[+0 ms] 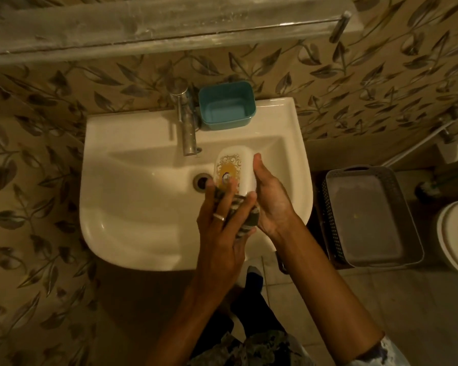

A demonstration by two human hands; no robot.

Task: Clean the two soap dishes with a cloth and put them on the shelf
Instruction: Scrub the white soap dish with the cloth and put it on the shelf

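The white soap dish (234, 171) is held over the sink (143, 202) by the closed right hand (271, 199), so that the cloth (245, 217), gripped by the left hand (222, 233), can be rubbed on it, while the blue soap dish (226, 108) is left beside the tap (187, 122).

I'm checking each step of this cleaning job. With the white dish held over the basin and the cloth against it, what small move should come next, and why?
Probably a wiping stroke up the dish. The left hand presses the cloth only against the near end of the white soap dish, which the right hand steadies over the sink. The patterned face beyond the cloth looks uncovered.
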